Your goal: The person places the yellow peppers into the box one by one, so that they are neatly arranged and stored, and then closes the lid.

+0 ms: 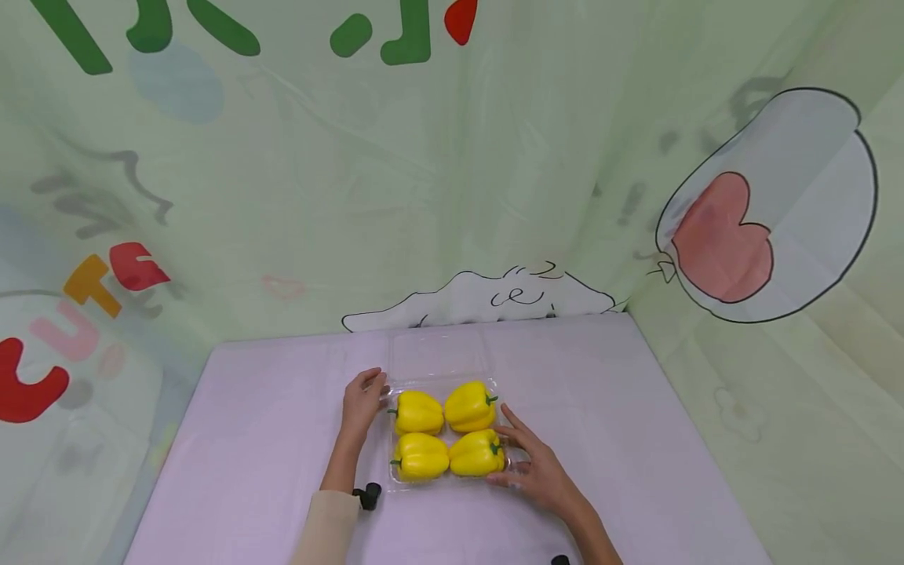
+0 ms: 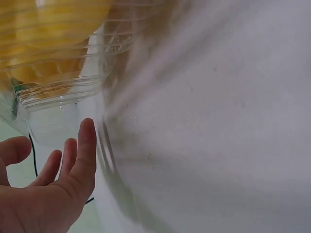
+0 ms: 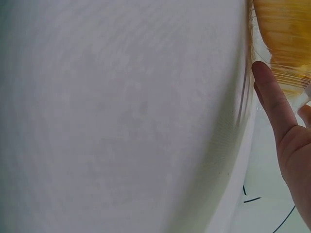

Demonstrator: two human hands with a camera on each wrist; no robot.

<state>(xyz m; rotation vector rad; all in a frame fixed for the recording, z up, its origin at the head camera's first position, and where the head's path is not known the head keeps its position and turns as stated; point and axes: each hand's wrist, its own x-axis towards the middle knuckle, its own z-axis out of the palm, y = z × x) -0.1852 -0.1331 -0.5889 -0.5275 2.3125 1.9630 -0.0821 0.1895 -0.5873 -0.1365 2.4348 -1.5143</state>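
Several yellow bell peppers (image 1: 420, 456) with green stems lie in two rows inside a clear plastic clamshell box (image 1: 452, 484). Its see-through lid (image 1: 438, 355) is folded back, away from the person. By the box's far left corner is the left hand (image 1: 362, 405), thumb apart from the loosely bent fingers; the left wrist view shows a gap between this hand (image 2: 53, 194) and the box's ribbed wall (image 2: 63, 94). At the right side, the right hand (image 1: 540, 468) is spread along the box. In the right wrist view a fingertip (image 3: 261, 70) touches or nearly touches the wall.
A pale lilac cloth covers the table (image 1: 268, 439). A black device (image 1: 368, 496) sits at the left wrist, and part of another dark one (image 1: 560, 559) shows at the bottom edge. Printed pale green curtains (image 1: 318, 196) hang behind and at both sides.
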